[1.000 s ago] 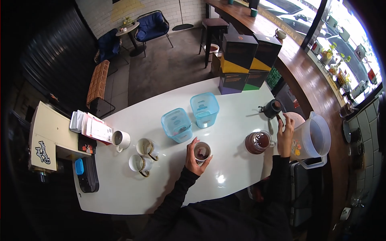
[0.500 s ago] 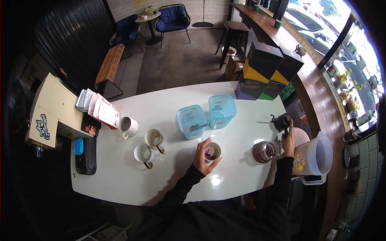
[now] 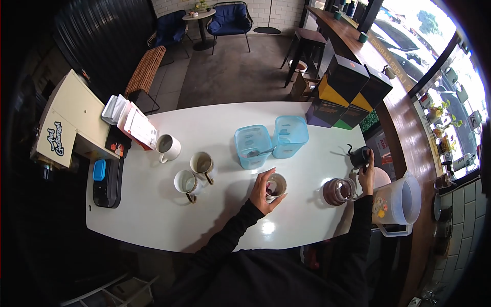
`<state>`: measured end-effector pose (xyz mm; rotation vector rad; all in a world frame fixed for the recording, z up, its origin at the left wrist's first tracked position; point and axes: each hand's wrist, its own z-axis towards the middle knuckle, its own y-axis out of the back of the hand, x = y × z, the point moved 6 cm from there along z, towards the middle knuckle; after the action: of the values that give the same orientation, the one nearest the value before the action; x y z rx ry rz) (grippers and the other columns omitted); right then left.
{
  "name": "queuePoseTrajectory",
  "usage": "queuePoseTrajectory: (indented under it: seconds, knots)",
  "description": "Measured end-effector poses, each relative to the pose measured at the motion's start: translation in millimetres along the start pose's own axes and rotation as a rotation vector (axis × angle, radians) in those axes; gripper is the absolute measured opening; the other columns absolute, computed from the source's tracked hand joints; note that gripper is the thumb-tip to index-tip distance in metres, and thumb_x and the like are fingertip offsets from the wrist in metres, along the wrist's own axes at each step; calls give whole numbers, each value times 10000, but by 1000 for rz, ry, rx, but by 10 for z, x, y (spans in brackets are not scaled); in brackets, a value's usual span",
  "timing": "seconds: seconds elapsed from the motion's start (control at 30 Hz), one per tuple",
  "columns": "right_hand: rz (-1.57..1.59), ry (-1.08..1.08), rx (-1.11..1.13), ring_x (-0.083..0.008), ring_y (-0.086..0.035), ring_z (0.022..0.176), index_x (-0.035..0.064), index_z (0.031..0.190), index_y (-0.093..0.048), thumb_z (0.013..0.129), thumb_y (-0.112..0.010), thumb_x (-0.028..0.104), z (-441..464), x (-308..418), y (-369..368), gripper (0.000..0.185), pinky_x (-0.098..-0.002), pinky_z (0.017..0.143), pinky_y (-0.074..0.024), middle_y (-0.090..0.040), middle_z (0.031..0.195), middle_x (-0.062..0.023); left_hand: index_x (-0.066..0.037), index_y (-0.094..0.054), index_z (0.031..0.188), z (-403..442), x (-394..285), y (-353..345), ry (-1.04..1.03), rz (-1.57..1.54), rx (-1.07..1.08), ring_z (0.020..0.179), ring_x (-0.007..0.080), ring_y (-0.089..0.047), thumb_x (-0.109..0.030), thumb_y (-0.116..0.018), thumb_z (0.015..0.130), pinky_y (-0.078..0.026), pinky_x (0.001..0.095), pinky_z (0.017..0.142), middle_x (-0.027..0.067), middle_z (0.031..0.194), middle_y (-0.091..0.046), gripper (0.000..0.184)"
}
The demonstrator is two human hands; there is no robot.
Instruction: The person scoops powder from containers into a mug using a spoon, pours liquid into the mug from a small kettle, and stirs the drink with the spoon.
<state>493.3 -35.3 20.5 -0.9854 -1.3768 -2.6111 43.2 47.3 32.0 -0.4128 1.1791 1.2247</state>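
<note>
On the white table, my left hand [image 3: 262, 193] is wrapped round a small cup [image 3: 276, 183] with something dark pink at its bottom. My right hand [image 3: 366, 176] reaches to the far right and grips a small black gooseneck kettle [image 3: 360, 155], its spout pointing left. Close by that forearm stands a glass carafe [image 3: 337, 192] with reddish-brown liquid inside. Beyond my left hand are two blue plastic tubs, a left tub [image 3: 251, 132] with a spoon in it and a right tub [image 3: 291, 128]. The kettle's handle is partly hidden by my fingers.
Several mugs, among them a white mug [image 3: 168, 148] and a gold-handled mug [image 3: 184, 182], stand to the left. A large plastic pitcher [image 3: 391, 204] is at the right edge. Stacked dark boxes [image 3: 337, 97] occupy the far right corner. Papers [image 3: 137, 125] and a cream cabinet [image 3: 82, 117] sit far left.
The camera view has turned and shifted slightly. Both hands keep their holds on the cup and the kettle, with no clear movement over the table.
</note>
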Motion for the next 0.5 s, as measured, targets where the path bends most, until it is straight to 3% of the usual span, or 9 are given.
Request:
queuePoseTrajectory:
  seconds: [0.07, 0.13, 0.27, 0.37, 0.43, 0.5]
  knots:
    - [4, 89, -43, -354, -701, 913, 224, 1581, -159, 789, -517, -120, 9, 2, -19, 934, -425, 828, -533, -529, 1406, -232, -50, -336, 1459, 5, -17, 5, -3, -4, -3, 1209, 319, -518, -185, -821, 773, -515, 403, 942, 181, 1327, -460, 850]
    - [91, 12, -58, -326, -673, 1065, 230, 1579, -165, 796, -518, -125, -1, 48, 7, 929, -388, 877, -534, -480, 1454, -232, -79, -332, 1462, 9, -19, 19, -10, -7, -7, 1215, 296, -517, -155, -819, 774, -551, 397, 918, 163, 1329, -445, 846]
    - [172, -144, 27, -321, -653, 1115, 220, 1577, -182, 795, -527, -133, -43, 394, 144, 924, -377, 866, -542, -466, 1464, -229, -79, -328, 1462, 27, -8, 18, -33, -13, -2, 1220, 290, -521, -168, -829, 766, -554, 391, 909, 162, 1343, -451, 862]
    - [192, -71, 22, -284, -676, 1041, 217, 1573, -205, 788, -506, -171, -28, 537, 203, 926, -350, 776, -561, -462, 1468, -216, -79, -326, 1460, 16, -3, 27, -14, -41, 11, 1224, 286, -522, -174, -835, 761, -553, 388, 907, 160, 1347, -461, 870]
    - [215, 175, -58, -203, -682, 858, 213, 1568, -242, 775, -473, -215, 10, 768, 305, 930, -329, 659, -556, -448, 1485, -191, -77, -325, 1459, 35, 24, 20, 9, -77, 24, 1225, 285, -525, -177, -838, 758, -552, 386, 906, 159, 1345, -469, 875]
    - [305, 73, 11, -170, -666, 860, 207, 1564, -258, 775, -466, -224, -24, 992, 435, 923, -306, 668, -555, -438, 1495, -178, -74, -319, 1460, 25, 18, 32, -49, -21, -3, 1220, 283, -532, -184, -844, 753, -551, 377, 906, 154, 1334, -482, 887]
